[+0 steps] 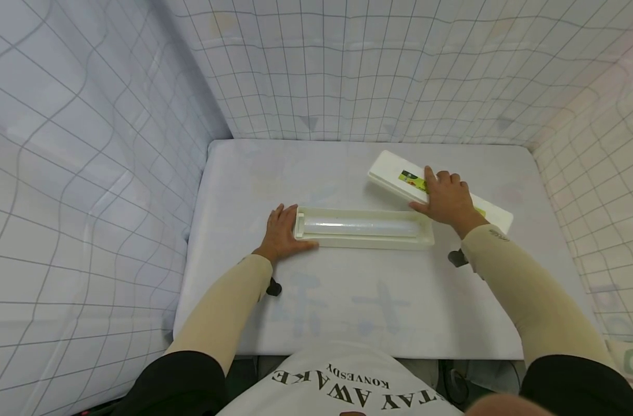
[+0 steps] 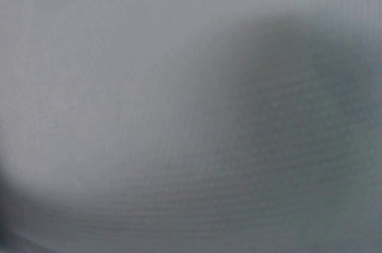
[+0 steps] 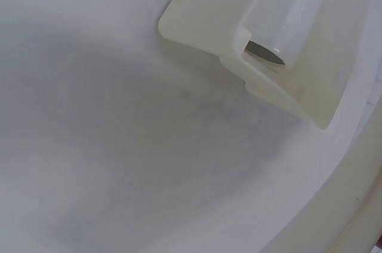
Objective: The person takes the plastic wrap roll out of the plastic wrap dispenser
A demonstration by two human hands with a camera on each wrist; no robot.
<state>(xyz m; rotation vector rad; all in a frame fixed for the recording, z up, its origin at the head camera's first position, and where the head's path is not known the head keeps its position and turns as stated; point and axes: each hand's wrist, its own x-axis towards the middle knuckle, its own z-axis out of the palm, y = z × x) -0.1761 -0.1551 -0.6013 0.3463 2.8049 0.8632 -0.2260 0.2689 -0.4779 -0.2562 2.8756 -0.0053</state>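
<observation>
A long cream plastic cling film box (image 1: 368, 244) lies on the table with its top off. Inside it is a roll of clear film (image 1: 360, 225); in the right wrist view the roll's hollow end (image 3: 265, 54) shows. My left hand (image 1: 284, 236) rests against the box's left end, fingers straight, thumb along the front wall. My right hand (image 1: 448, 197) grips the white lid (image 1: 391, 164) across its width, behind and right of the box. The lid bears a green and yellow label (image 1: 411, 179) and slants down to the right. The left wrist view is only a grey blur.
A pale cloth covers the table (image 1: 316, 300), and white gridded curtains (image 1: 337, 69) rise at its back and both sides. Dark cables (image 1: 454, 378) hang below the front edge, near the person's shirt (image 1: 342, 384).
</observation>
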